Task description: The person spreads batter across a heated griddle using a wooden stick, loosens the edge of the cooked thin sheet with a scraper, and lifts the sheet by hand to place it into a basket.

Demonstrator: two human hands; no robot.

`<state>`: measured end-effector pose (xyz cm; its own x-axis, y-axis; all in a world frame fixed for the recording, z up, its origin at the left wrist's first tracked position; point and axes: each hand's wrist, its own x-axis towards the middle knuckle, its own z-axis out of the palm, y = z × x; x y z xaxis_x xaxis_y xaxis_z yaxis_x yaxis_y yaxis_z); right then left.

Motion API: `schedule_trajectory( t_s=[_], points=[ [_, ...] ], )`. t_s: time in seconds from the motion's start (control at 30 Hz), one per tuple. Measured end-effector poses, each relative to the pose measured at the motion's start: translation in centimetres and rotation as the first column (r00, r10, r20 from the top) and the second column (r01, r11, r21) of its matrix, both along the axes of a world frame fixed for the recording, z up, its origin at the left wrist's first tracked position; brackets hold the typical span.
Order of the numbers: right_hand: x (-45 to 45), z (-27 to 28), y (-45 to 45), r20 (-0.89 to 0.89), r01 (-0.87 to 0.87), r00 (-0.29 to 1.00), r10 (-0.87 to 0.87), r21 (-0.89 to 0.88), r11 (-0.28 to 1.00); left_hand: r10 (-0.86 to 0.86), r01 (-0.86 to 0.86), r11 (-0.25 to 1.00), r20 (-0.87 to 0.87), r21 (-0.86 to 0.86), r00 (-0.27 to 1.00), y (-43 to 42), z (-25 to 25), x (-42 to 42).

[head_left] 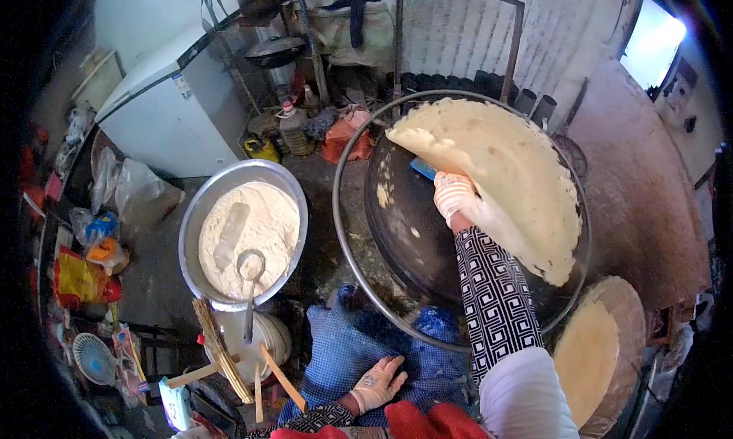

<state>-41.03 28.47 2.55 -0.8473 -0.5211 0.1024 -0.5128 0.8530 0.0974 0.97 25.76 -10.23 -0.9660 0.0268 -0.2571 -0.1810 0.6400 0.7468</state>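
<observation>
My right hand (456, 197), in a white glove, is closed around a blue scraper (422, 169) at the lifted edge of a large thin pancake (504, 156). The near left side of the pancake is folded up and drapes over my wrist, baring the dark round griddle (412, 248) underneath. Small scraps of batter stick to that bare surface. Part of the scraper is hidden by my fingers. My left hand (378, 383), also gloved, rests with fingers apart on my knee over blue checked cloth (336, 355).
A metal ring (343, 233) surrounds the griddle. Left of it, a steel basin (187, 244) holds pale batter with a ladle (251, 275). Below stand a white bucket (275, 336) and wooden sticks (281, 378). Another pancake (588, 359) lies at lower right. A white freezer (172, 103) stands behind.
</observation>
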Motion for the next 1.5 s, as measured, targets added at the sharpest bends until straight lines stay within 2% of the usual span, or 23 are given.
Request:
schedule_trajectory(
  t_s=[0.07,0.23,0.3,0.4,0.5,0.6,0.63,0.73,0.77,0.83,0.87,0.93,1.0,1.03,1.07,1.13,1.2,1.27,1.33,1.4,1.43,1.47,1.5],
  points=[
    [-0.2,-0.3,0.1,0.014,0.022,1.000,-0.022,-0.026,0.999,0.006,-0.005,1.000,-0.027,0.011,1.000,0.2,-1.5,0.4],
    [-0.8,-0.2,0.1,0.029,0.078,0.996,-0.079,0.039,0.996,-0.022,0.022,1.000,0.002,0.012,1.000,0.2,-2.3,0.5],
    [-1.1,-0.3,0.4,0.017,0.110,0.994,-0.110,-0.014,0.994,-0.042,0.041,0.999,0.052,0.016,0.998,0.1,-2.4,0.6],
    [-1.3,-0.6,1.3,-0.070,0.128,0.989,-0.132,-0.060,0.990,-0.045,0.043,0.998,0.059,0.037,0.997,-0.1,-3.3,1.0],
    [-1.8,-1.3,2.4,-0.077,0.164,0.982,-0.170,-0.078,0.983,-0.047,0.046,0.999,0.047,0.017,0.998,-0.2,-4.1,1.4],
    [-3.7,-3.3,4.2,-0.009,0.239,0.971,-0.241,-0.093,0.967,-0.062,0.062,0.998,0.020,0.002,0.998,-0.4,-5.2,2.1],
    [-2.5,-2.2,5.0,0.024,0.287,0.958,-0.287,-0.149,0.946,-0.063,0.063,0.998,0.017,0.004,0.998,-0.5,-5.5,2.3],
    [-4.4,-5.7,8.7,-0.035,0.292,0.954,-0.298,-0.130,0.948,-0.059,0.059,0.998,0.020,0.009,0.998,-0.6,-5.3,2.5],
    [-6.7,-9.8,10.9,-0.155,0.314,0.932,-0.327,-0.104,0.944,-0.054,0.054,0.999,0.030,0.007,0.998,-0.7,-4.9,2.4],
    [-6.0,-10.2,14.8,-0.134,0.353,0.917,-0.376,-0.166,0.921,-0.057,0.057,0.998,0.015,-0.005,0.998,-0.6,-4.0,2.4],
    [-6.5,-12.4,17.5,-0.117,0.336,0.915,-0.386,-0.309,0.890,-0.063,0.063,0.998,-0.004,-0.012,0.998,-0.4,-4.0,2.5],
    [-3.5,-13.2,22.6,-0.368,0.311,0.872,-0.323,-0.096,0.946,-0.066,0.066,0.998,-0.016,-0.019,0.998,0.1,-2.9,2.4],
    [1.3,-11.9,26.3,-0.226,0.313,0.891,-0.393,-0.321,0.894,-0.062,0.062,0.998,0.005,-0.018,0.998,0.6,-1.5,2.1],
    [4.3,-11.3,28.2,-0.360,0.332,0.856,-0.371,-0.167,0.928,-0.076,0.073,0.997,-0.068,-0.036,0.995,0.7,-2.6,2.3],
    [8.5,-7.9,29.3,-0.101,0.409,0.904,-0.415,-0.074,0.909,-0.058,0.054,0.997,-0.088,-0.047,0.994,1.1,-1.2,2.2],
    [16.8,-6.9,33.5,0.047,0.480,0.876,-0.480,-0.188,0.857,-0.130,0.106,0.988,-0.245,-0.110,0.961,1.6,-3.4,1.9],
    [26.9,-2.7,34.5,0.157,0.479,0.878,-0.453,-0.277,0.833,-0.115,0.091,0.992,-0.339,-0.086,0.934,1.0,-2.3,1.0],
    [37.7,-7.5,38.8,0.155,0.399,0.913,-0.377,-0.531,0.748,-0.101,0.085,0.995,-0.406,-0.057,0.908,2.5,0.3,0.3],
    [47.8,-7.8,41.7,0.054,0.352,0.921,-0.386,-0.542,0.763,-0.133,0.099,0.990,-0.461,-0.098,0.877,4.6,1.9,-0.4],
    [56.8,-7.8,43.1,0.367,0.682,0.731,-0.575,-0.390,0.618,-0.180,0.140,0.983,-0.500,-0.117,0.847,5.0,4.7,-1.9],
    [62.5,-11.2,45.3,0.354,0.772,0.625,-0.696,-0.407,0.488,-0.209,0.185,0.978,-0.465,-0.097,0.860,6.3,5.8,-2.1],
    [67.4,-15.5,47.7,0.344,0.833,0.508,-0.789,-0.427,0.350,-0.268,0.233,0.963,-0.503,-0.133,0.821,7.2,7.1,-2.7],
    [70.4,-18.7,50.6,0.410,0.743,0.323,-0.853,-0.668,-0.040,-0.324,0.284,0.946,-0.538,-0.158,0.778,9.2,8.9,-3.3]
  ],
)
